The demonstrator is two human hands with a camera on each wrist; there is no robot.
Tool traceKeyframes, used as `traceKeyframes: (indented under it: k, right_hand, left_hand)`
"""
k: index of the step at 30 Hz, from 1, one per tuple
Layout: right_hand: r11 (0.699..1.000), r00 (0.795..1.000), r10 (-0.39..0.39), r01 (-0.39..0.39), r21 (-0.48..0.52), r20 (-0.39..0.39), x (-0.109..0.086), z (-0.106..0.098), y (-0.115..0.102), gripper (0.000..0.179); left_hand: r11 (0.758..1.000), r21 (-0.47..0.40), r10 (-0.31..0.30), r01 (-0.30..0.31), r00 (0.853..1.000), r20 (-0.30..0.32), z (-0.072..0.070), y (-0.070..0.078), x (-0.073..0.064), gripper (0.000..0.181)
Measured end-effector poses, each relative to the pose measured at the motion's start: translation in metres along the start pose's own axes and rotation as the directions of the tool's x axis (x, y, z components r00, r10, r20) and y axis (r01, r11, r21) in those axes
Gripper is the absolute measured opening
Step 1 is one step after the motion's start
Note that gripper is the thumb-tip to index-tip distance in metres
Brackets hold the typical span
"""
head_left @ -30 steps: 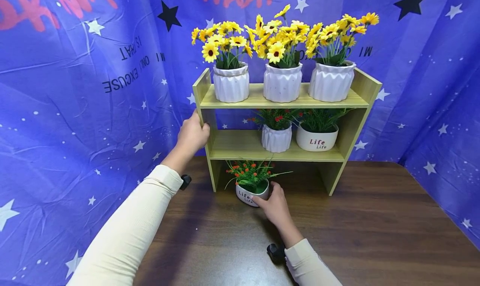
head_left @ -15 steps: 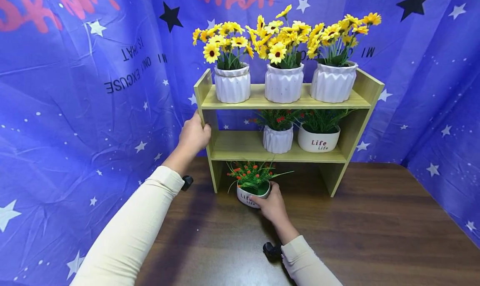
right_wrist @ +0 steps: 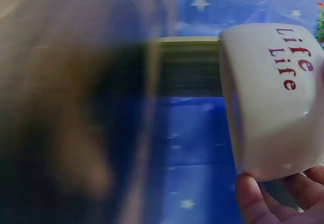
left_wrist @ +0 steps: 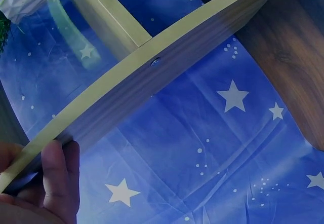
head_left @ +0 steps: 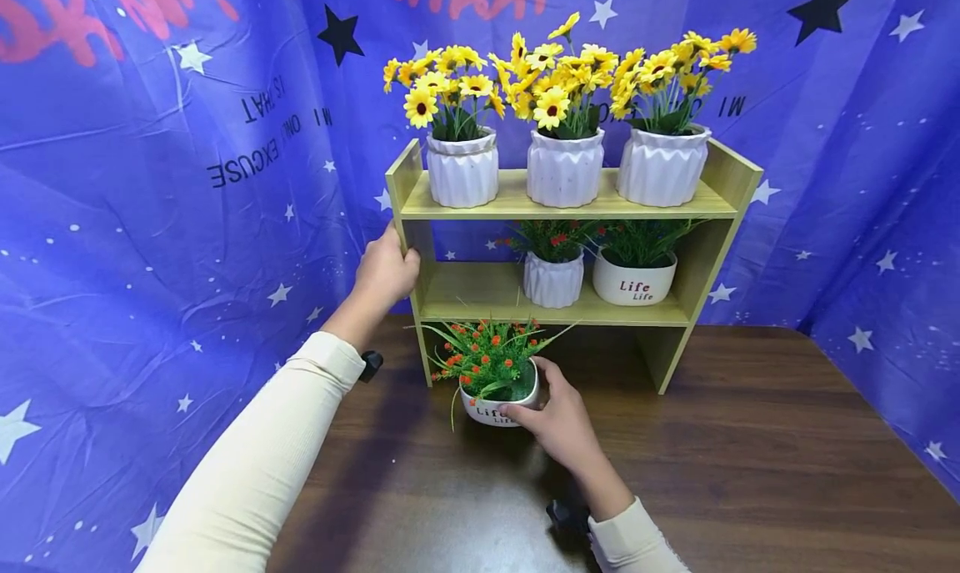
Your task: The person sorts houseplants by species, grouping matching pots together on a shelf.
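Note:
My right hand (head_left: 558, 414) grips the right side of a white oval flowerpot (head_left: 491, 412) marked "Life", with the thumb across its front. Green grass and small orange-red flowers (head_left: 483, 356) fill the pot, which is in front of the rack's lower left bay. In the right wrist view the white pot (right_wrist: 276, 102) shows large, fingers (right_wrist: 250, 198) against it. My left hand (head_left: 386, 264) holds the left side panel of the wooden shelf rack (head_left: 480, 285); in the left wrist view its fingers (left_wrist: 54, 168) wrap the panel edge (left_wrist: 121, 64).
Three white pots of yellow flowers, one of them the middle pot (head_left: 565, 168), line the top shelf. A ribbed white pot (head_left: 553, 279) and another "Life" pot (head_left: 633, 281) occupy the middle shelf's right part. A starry blue curtain (head_left: 187, 264) hangs behind the brown table (head_left: 787, 456).
The right hand has drawn the "Life" pot with orange-red flowers forward from the rack and slightly left, raising and tilting it. The left hand stays on the side panel.

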State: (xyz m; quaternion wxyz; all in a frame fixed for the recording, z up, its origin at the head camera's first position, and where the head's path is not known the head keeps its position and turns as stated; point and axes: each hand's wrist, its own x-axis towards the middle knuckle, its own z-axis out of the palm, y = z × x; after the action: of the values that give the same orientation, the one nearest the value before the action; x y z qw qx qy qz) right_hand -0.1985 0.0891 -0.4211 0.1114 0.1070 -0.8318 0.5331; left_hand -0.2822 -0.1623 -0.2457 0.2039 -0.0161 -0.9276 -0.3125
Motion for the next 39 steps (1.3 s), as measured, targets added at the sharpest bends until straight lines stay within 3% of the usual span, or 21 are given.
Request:
traceKeyframes:
  k: [5,13,18,24,39]
  right_hand:
    - [0.995,1.0,-0.03,0.029,0.093,0.003,0.011,-0.019,-0.028,0.077]
    - [0.985,0.997,-0.076,0.08,0.151,-0.028,0.046,-0.036,-0.06,0.074]
    - [0.981,0.997,-0.073,0.068,0.181,0.019,0.071,-0.022,-0.06,0.074]
    - [0.992,0.996,-0.087,0.087,0.087,-0.005,0.094,-0.006,-0.064,0.071]
    - [0.993,0.993,-0.116,0.115,-0.009,-0.015,0.125,0.02,-0.076,0.067]
  left_hand:
    - [1.0,0.003,0.008,-0.008,1.0,0.004,0.0,-0.001,0.001,0.032]
    - [1.0,-0.004,0.002,-0.002,1.0,0.012,0.0,0.001,0.001,0.032]
    - [1.0,0.002,-0.005,0.005,1.0,0.021,0.003,-0.004,-0.003,0.034]
    - [1.0,0.017,-0.013,0.013,1.0,0.015,0.003,-0.005,-0.002,0.039]
    - [1.0,0.012,-0.014,0.014,1.0,0.009,0.0,-0.003,0.0,0.04]
